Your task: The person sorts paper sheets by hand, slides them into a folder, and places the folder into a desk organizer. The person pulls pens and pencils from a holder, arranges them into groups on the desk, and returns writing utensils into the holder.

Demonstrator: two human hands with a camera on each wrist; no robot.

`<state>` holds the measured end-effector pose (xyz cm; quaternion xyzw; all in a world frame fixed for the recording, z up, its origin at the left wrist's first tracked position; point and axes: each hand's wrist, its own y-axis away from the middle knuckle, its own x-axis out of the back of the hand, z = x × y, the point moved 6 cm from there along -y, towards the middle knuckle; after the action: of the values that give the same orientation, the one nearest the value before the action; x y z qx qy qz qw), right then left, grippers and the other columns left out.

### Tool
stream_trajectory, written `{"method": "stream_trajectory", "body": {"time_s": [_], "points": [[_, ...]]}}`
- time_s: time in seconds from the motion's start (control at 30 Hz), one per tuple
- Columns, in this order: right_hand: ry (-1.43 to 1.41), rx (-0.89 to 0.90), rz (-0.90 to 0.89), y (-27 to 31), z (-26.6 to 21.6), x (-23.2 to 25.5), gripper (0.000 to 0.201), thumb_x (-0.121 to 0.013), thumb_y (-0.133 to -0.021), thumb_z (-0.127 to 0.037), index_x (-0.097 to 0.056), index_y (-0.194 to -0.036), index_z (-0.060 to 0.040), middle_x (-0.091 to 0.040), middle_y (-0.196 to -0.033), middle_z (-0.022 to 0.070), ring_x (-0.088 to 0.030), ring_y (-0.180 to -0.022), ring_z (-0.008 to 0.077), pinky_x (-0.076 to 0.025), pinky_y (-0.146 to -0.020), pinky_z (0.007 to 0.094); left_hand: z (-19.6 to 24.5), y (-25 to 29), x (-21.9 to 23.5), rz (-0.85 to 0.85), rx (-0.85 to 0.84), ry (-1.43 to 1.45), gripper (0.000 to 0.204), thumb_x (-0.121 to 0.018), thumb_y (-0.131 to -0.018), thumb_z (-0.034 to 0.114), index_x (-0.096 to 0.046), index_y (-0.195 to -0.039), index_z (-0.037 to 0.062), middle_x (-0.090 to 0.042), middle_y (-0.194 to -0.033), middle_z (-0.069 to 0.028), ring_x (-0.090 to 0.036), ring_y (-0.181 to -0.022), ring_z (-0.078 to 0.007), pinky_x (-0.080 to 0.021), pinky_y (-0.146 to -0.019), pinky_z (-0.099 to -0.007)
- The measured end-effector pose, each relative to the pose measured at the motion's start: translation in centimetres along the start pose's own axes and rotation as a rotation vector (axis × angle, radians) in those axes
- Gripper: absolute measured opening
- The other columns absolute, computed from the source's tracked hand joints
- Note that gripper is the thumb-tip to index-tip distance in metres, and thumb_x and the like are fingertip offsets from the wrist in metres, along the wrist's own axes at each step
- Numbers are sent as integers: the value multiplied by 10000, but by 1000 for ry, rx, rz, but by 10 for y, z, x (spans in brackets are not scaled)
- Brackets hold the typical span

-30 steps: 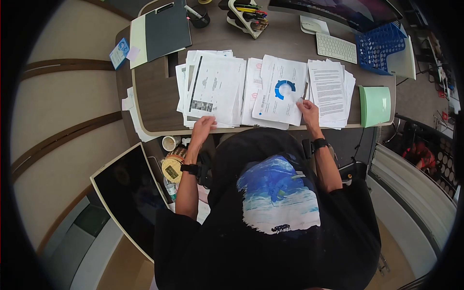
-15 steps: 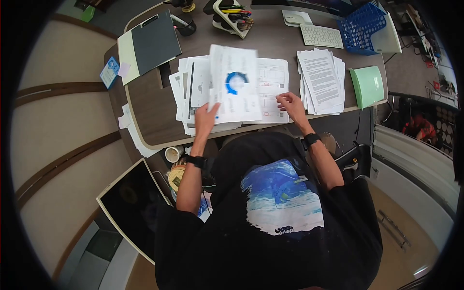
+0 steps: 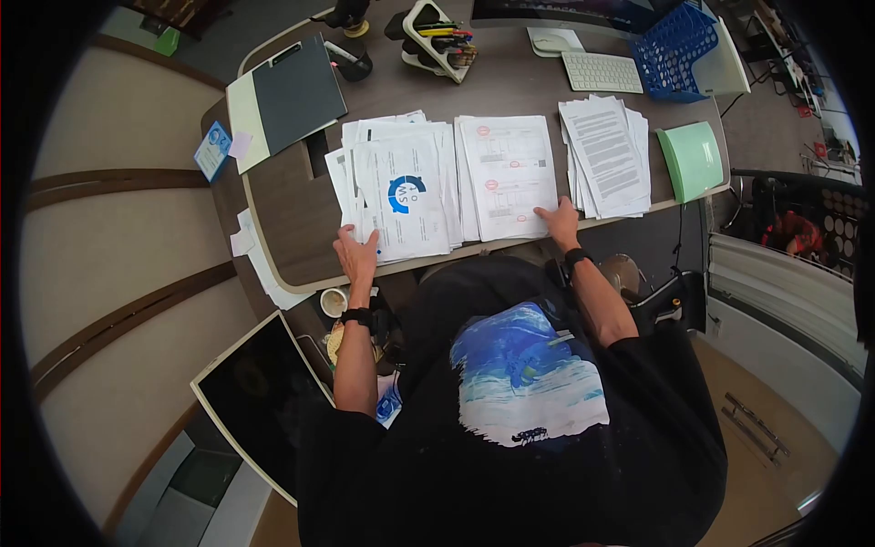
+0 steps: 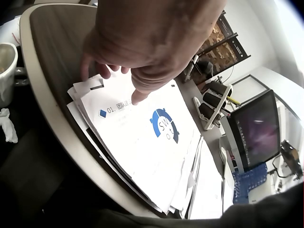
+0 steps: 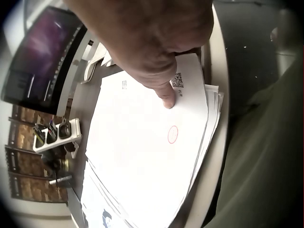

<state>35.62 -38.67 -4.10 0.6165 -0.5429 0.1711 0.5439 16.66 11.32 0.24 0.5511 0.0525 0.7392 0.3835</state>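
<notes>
On the left paper stack (image 3: 415,232) the top sheet carries a blue ring chart (image 4: 165,126). My left hand (image 3: 355,257) is at that stack's lower left corner, the thumb on the sheet and the fingers spread along its edge. The middle stack (image 3: 506,173) is topped by a printed sheet with red stamps and a small square code (image 5: 177,80). My right hand (image 3: 560,222) grips its lower right corner, thumb on top in the right wrist view, the other fingers hidden behind the hand. A third stack of text pages (image 3: 604,159) lies to the right.
A green folder (image 3: 690,159) lies at the desk's right end, below a blue basket (image 3: 674,55) and a keyboard (image 3: 602,72). Toward the back are a pen organiser (image 3: 437,41), a pen cup (image 3: 354,62) and a dark clipboard (image 3: 296,96). A mug (image 3: 334,301) stands below the front edge.
The sheet with the blue ring chart has moved left from the middle stack onto the left stack. My left hand has let go of it, and my right hand has come to the middle stack's corner.
</notes>
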Motion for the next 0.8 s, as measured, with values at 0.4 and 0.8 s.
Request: {"method": "stream_trajectory", "body": {"time_s": [0.4,0.8], "points": [[-150,36,-168,-5,8,35,363,-880,-879,-313,-760,-923,27,-717,-732,81,-620,-652,134,-507,-626,354,-14,17,-2,19,-129,166,349,-774,-940,204,-648,-1246,93,-561,-1148,-172,-582,-1091,-336,-480,-990,-445],[-77,190,-19,14,3,69,321,-835,-938,-293,-786,-916,24,-712,-713,49,-555,-631,105,-476,-615,331,24,33,3,39,-253,174,225,-733,-958,159,-691,-1174,109,-579,-1118,-141,-596,-1097,-318,-480,-1000,-445]]}}
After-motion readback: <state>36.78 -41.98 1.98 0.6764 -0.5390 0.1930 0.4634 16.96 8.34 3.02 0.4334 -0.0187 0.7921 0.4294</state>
